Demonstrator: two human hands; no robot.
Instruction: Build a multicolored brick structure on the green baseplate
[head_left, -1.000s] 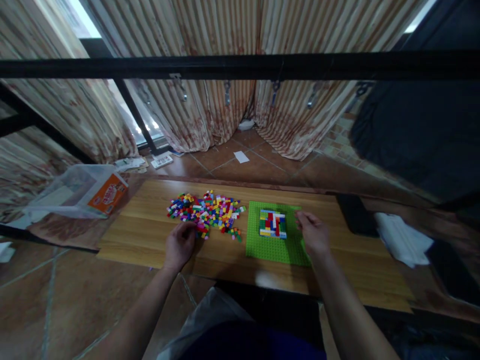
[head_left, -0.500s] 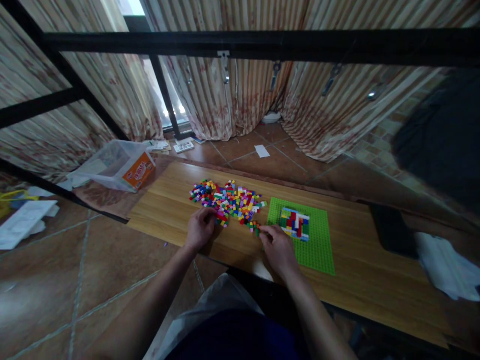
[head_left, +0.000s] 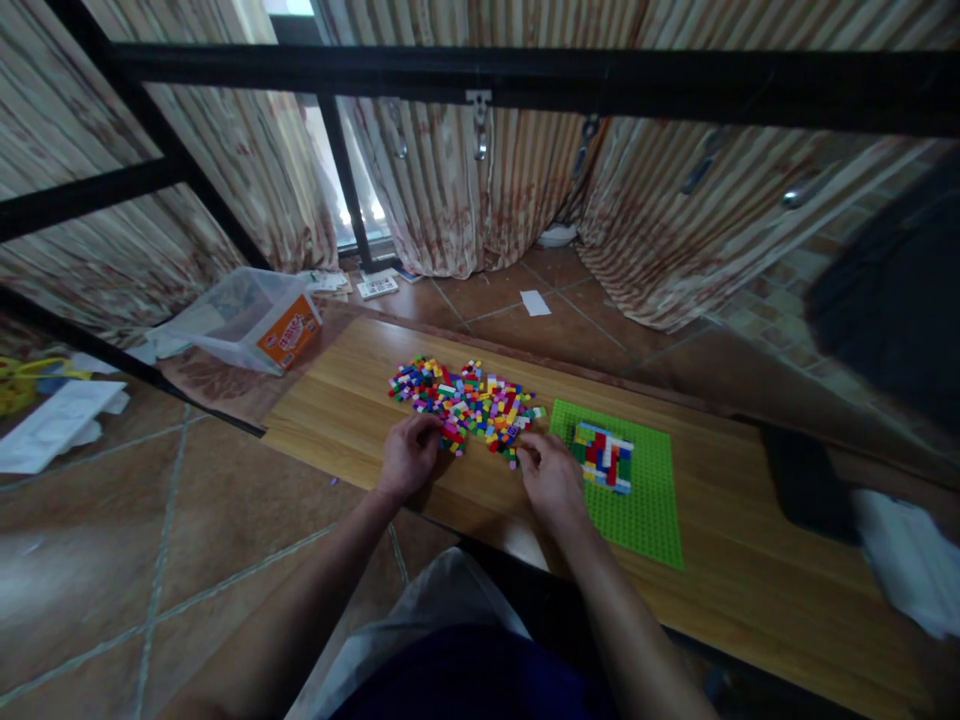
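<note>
Many small coloured toy bricks lie in a loose pile [head_left: 480,400] on the wooden table. At the pile's near left edge, my left hand [head_left: 409,455] has its fingers curled together by some pink and red bricks; whatever they pinch is hidden. My right hand [head_left: 551,480] is at the pile's near right edge, thumb and fingertips drawn together, and what is between them is too small to tell. Just right of that hand lies a green baseplate [head_left: 652,500]. On it sits a block of joined bricks [head_left: 606,458] in red, white, blue, yellow and green.
Beyond the table's left end stands a clear plastic bin [head_left: 232,325] with an orange label. A dark flat object [head_left: 806,480] and a white plastic bag [head_left: 907,560] are at the right. A black metal rail [head_left: 525,80] crosses in front of the curtains.
The view has shifted slightly, so the table appears a little further right. My right hand has moved up a little against the pile's edge bricks; my left hand stays by the pile.
</note>
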